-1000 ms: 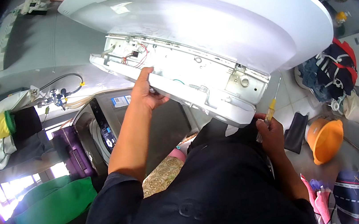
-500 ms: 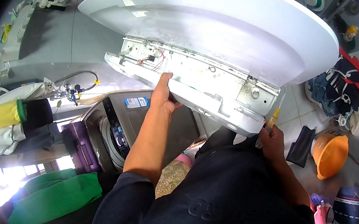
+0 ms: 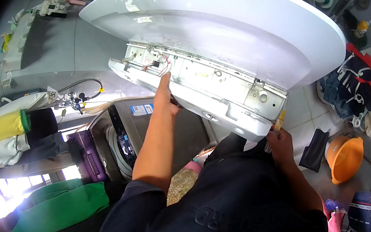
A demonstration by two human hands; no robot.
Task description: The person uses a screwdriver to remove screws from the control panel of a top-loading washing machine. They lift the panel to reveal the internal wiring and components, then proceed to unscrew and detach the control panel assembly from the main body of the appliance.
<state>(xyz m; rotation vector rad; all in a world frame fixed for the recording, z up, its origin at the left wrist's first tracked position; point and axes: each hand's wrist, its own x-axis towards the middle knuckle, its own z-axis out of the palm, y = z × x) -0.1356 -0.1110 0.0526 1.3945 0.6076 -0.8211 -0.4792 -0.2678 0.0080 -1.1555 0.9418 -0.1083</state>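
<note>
The left hand [image 3: 164, 101] pinched the white housing [image 3: 191, 71] midway along its near rim, thumb uppermost. The right hand's fingers closed round a yellow-handled screwdriver [image 3: 280, 122] at the housing's right end; its tip was hidden. A curved white panel [image 3: 249, 29] rose behind the housing, a washing machine [image 3: 178, 128] stood left of it, and an orange basin [image 3: 348, 161] sat to its right.

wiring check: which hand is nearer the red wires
Left: the left hand is just below the red wires; the right hand is farther, by the white casing's right end.
</note>
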